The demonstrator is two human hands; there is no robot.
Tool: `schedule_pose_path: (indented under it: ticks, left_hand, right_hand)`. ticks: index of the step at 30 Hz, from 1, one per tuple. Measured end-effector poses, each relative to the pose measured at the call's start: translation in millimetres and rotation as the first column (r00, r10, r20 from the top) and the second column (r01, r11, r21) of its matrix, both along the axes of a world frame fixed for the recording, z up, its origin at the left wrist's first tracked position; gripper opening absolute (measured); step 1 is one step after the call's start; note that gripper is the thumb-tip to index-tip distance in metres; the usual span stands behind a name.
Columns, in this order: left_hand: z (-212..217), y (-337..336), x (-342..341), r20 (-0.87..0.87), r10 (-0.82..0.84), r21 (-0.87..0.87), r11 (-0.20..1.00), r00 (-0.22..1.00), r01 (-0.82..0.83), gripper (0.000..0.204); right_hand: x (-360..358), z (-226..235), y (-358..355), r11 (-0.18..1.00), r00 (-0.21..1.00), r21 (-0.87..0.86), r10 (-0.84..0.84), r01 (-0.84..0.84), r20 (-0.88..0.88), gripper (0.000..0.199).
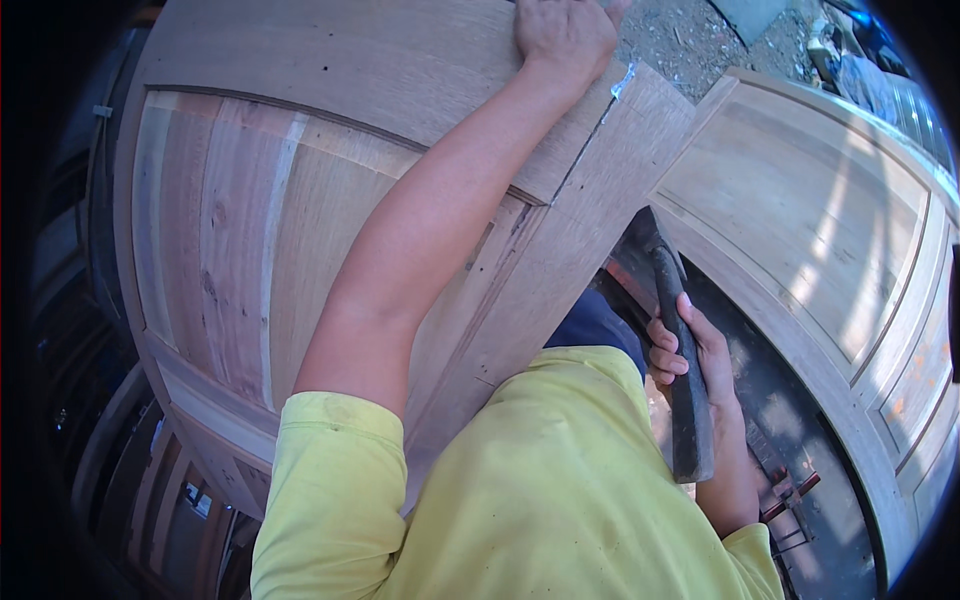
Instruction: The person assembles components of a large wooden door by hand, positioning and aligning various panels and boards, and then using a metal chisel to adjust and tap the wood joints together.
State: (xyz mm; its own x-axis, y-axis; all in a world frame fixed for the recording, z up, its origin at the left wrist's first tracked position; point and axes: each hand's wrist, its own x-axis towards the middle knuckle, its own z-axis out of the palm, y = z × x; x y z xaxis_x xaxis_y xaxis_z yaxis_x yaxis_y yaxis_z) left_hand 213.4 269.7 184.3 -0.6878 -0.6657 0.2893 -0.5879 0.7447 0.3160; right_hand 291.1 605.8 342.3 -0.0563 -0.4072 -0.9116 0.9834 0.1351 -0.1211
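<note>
A large wooden panel door [240,250] lies tilted in front of me, with planks set into a plain frame. My left arm reaches across it, and my left hand [567,40] is closed over its far edge; the fingertips are hidden at the top of the picture. Beside that hand, a dark joint line runs through the frame, with a bluish-white smear [622,82] at its end. Low on the right, my right hand [695,345] is wrapped round the dark handle of a hammer [690,420]. The hammer's head is in shadow near the door's edge.
Another wooden panel door [820,200] leans on the right, streaked by sunlight. Between the doors is a dark surface [800,420] with a small reddish metal piece [795,495]. Gritty ground [670,40] shows beyond. Stacked wooden frames [150,490] stand at the left.
</note>
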Motion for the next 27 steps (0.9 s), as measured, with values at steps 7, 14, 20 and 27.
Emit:
schedule_pose_path:
  ticks: [7, 14, 20, 27]
  left_hand:
    - [7.3, 20.7, -7.7, 0.106, -0.035, 0.129, 0.991, 0.994, 0.022, 0.063]
    - [35.8, 13.0, 40.2, -0.123, -0.174, 0.140, 0.971, 0.977, 0.191, 0.053]
    - [72.9, 48.9, 242.1, -0.126, 0.037, 0.133, 0.991, 0.991, -0.020, 0.060]
    - [80.4, 260.7, 481.1, 0.195, 0.746, 0.071, 0.636, 0.636, -0.768, 0.061]
  right_hand:
    - [16.2, -7.7, -45.8, 0.991, 0.998, 0.130, 0.048, -0.042, -0.037, 0.028]
    - [-23.1, -6.0, -2.2, 0.990, 0.993, -0.082, -0.116, 0.114, -0.019, 0.025]
    - [-42.6, -3.2, -32.3, 0.993, 0.807, -0.012, 0.091, -0.120, -0.583, 0.014]
    - [-35.9, -17.6, -115.4, 0.709, 0.286, 0.069, 0.368, -0.702, -0.885, 0.020]
